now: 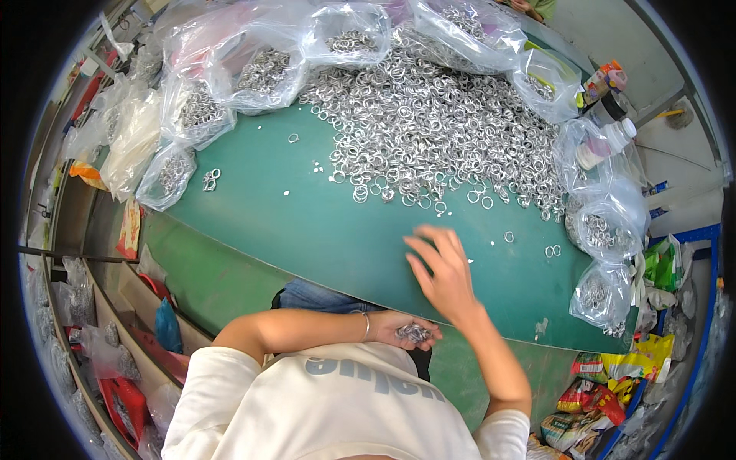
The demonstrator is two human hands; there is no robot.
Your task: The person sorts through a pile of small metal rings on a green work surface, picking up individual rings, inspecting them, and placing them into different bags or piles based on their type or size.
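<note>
A large heap of small silver metal rings (437, 123) covers the far half of the green table (291, 222). My right hand (441, 272) hovers over the table's near part with fingers spread, holding nothing, a little short of the heap's front edge. My left hand (406, 328) sits at the table's near edge close to my body, cupped around a small bunch of silver rings (415, 333). A thin bracelet is on my left wrist.
Clear plastic bags of rings (264, 73) ring the table at the back, the left (172, 172) and the right (609, 226). Loose rings (211, 180) lie apart on the left. A white bottle (606, 142) stands at the right; snack packets (590, 399) lie on the floor.
</note>
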